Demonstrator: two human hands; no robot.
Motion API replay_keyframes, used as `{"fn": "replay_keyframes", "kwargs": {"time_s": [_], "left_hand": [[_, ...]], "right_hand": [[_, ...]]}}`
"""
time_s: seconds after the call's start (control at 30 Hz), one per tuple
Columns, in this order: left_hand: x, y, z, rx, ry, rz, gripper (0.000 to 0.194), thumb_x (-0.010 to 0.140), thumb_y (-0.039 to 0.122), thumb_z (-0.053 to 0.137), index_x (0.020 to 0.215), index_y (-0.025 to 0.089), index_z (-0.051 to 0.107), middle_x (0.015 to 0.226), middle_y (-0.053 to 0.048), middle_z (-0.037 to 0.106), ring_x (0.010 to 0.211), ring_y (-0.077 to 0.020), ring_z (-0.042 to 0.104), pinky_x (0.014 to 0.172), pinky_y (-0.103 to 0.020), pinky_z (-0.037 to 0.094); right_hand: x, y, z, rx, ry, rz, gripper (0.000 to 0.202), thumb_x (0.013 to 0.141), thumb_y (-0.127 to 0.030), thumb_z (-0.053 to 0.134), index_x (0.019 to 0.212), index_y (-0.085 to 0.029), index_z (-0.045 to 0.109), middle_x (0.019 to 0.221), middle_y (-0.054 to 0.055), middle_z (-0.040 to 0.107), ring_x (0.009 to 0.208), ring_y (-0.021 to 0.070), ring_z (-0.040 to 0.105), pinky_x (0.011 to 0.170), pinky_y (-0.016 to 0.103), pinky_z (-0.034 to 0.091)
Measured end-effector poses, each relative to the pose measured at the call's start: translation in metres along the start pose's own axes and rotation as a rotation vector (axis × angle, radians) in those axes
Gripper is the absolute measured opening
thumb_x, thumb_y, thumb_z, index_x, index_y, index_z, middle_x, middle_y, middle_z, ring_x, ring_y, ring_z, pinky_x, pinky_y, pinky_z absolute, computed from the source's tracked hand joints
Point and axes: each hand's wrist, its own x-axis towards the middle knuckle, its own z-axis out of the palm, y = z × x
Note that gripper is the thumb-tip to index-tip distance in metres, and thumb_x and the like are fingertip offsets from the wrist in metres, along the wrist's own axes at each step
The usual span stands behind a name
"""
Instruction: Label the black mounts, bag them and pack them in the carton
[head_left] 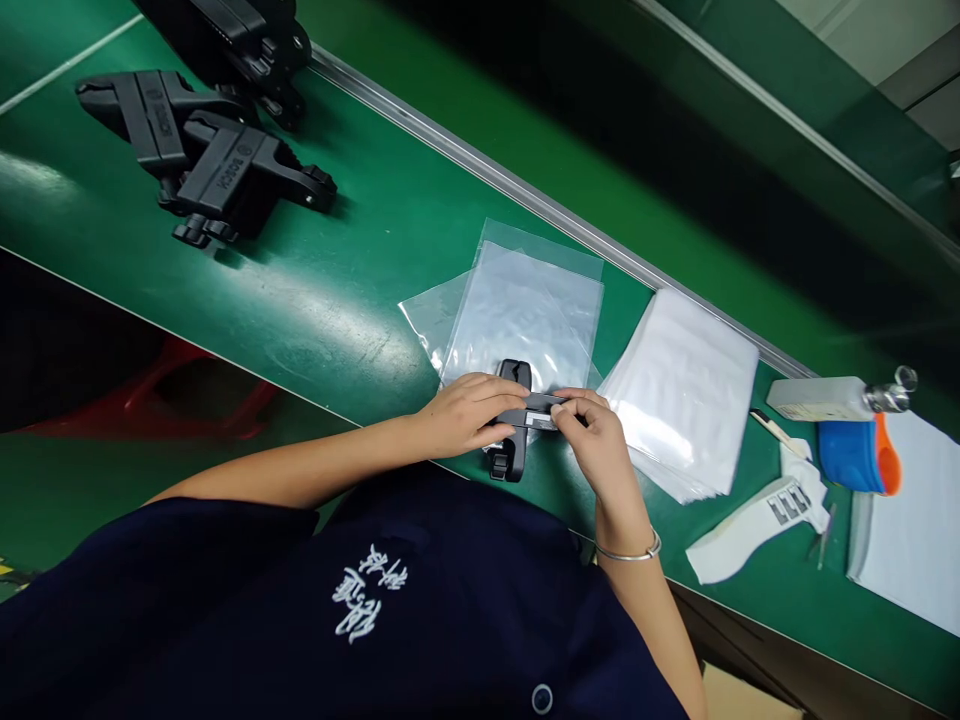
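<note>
A black plastic clamp-like part (514,458) lies near the table's front edge, over the lower edge of some transparent plastic bags (532,300). My left hand (466,412) grips its crossbar from the left, fingers over the top and thumb along the near side. A small white label with dark print (537,420) shows on the bar's near face. At the bar's right end, my right hand (596,430) is closed, thumb and fingertips pinching by the label. Whether those fingertips also hold something small is hidden.
Several similar black parts (225,170) lie at the upper left. To the right are a stack of plastic bags (682,390), a white label strip (765,525), a blue-and-orange cup-like container (851,455), a bottle (821,398) and white sheets (911,520). A metal rail (465,165) edges the table's back.
</note>
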Motion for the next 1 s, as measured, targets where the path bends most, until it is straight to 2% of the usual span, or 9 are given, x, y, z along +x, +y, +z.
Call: {"fn": "replay_keyframes", "kwargs": {"time_s": [0.5, 0.57, 0.67, 0.77, 0.83, 0.9, 0.93, 1.0], "left_hand": [[-0.002, -0.001, 0.001, 0.033, -0.035, -0.021, 0.026, 0.094, 0.029, 0.051, 0.114, 0.017, 0.062, 0.119, -0.011, 0.069, 0.106, -0.0221, 0.064, 0.090, -0.038, 0.049], [-0.002, -0.002, 0.001, 0.069, -0.032, 0.024, 0.025, 0.095, 0.029, 0.051, 0.114, 0.019, 0.064, 0.118, -0.010, 0.070, 0.106, -0.0214, 0.064, 0.089, -0.038, 0.048], [0.000, -0.002, -0.001, 0.156, 0.010, 0.161, 0.022, 0.095, 0.028, 0.053, 0.111, 0.022, 0.066, 0.115, -0.006, 0.072, 0.106, -0.0206, 0.064, 0.089, -0.037, 0.043], [0.005, -0.002, -0.008, 0.233, 0.033, 0.240, 0.020, 0.095, 0.027, 0.054, 0.109, 0.023, 0.067, 0.112, -0.003, 0.073, 0.102, -0.0192, 0.064, 0.084, -0.036, 0.039], [0.009, -0.002, -0.015, 0.255, -0.003, 0.262, 0.021, 0.096, 0.028, 0.052, 0.109, 0.023, 0.068, 0.111, -0.002, 0.073, 0.100, -0.0182, 0.064, 0.079, -0.035, 0.036], [0.016, -0.004, -0.024, 0.264, -0.086, 0.294, 0.022, 0.097, 0.030, 0.050, 0.109, 0.023, 0.068, 0.111, -0.002, 0.073, 0.098, -0.0176, 0.063, 0.076, -0.034, 0.034], [0.020, -0.004, -0.027, 0.272, -0.137, 0.313, 0.023, 0.098, 0.031, 0.049, 0.109, 0.023, 0.068, 0.111, -0.002, 0.072, 0.096, -0.0174, 0.063, 0.075, -0.034, 0.033], [0.031, -0.004, -0.031, 0.301, -0.234, 0.354, 0.024, 0.097, 0.035, 0.050, 0.110, 0.025, 0.068, 0.108, -0.001, 0.072, 0.091, -0.0172, 0.061, 0.073, -0.034, 0.033]], "right_hand": [[-0.001, 0.000, 0.002, -0.020, 0.021, -0.011, 0.023, 0.077, -0.038, 0.060, 0.059, -0.023, 0.060, 0.099, 0.007, 0.069, 0.103, 0.0279, 0.056, 0.098, 0.047, 0.034], [0.000, 0.000, 0.004, -0.021, 0.029, -0.010, 0.023, 0.076, -0.038, 0.060, 0.058, -0.023, 0.060, 0.098, 0.007, 0.069, 0.102, 0.0279, 0.057, 0.098, 0.048, 0.034], [0.001, -0.002, 0.007, -0.027, 0.036, -0.016, 0.023, 0.076, -0.037, 0.060, 0.057, -0.023, 0.059, 0.097, 0.007, 0.070, 0.102, 0.0280, 0.058, 0.099, 0.049, 0.035], [-0.003, -0.002, -0.001, -0.028, 0.024, -0.029, 0.023, 0.078, -0.036, 0.062, 0.059, -0.023, 0.061, 0.099, 0.008, 0.070, 0.103, 0.0282, 0.060, 0.100, 0.050, 0.037], [-0.008, -0.001, -0.015, -0.004, 0.075, -0.041, 0.019, 0.082, -0.037, 0.062, 0.071, -0.023, 0.068, 0.106, 0.007, 0.070, 0.107, 0.0275, 0.061, 0.100, 0.049, 0.040], [-0.015, 0.004, -0.032, -0.012, 0.124, -0.084, 0.018, 0.086, -0.039, 0.063, 0.094, -0.026, 0.072, 0.117, 0.007, 0.068, 0.114, 0.0265, 0.060, 0.104, 0.048, 0.040], [-0.017, 0.007, -0.039, -0.041, 0.106, -0.119, 0.025, 0.087, -0.040, 0.064, 0.106, -0.027, 0.071, 0.124, 0.006, 0.066, 0.119, 0.0263, 0.058, 0.107, 0.048, 0.039], [-0.020, 0.016, -0.047, -0.144, -0.010, -0.200, 0.040, 0.086, -0.042, 0.066, 0.124, -0.029, 0.065, 0.135, 0.006, 0.061, 0.129, 0.0272, 0.052, 0.111, 0.049, 0.036]]}}
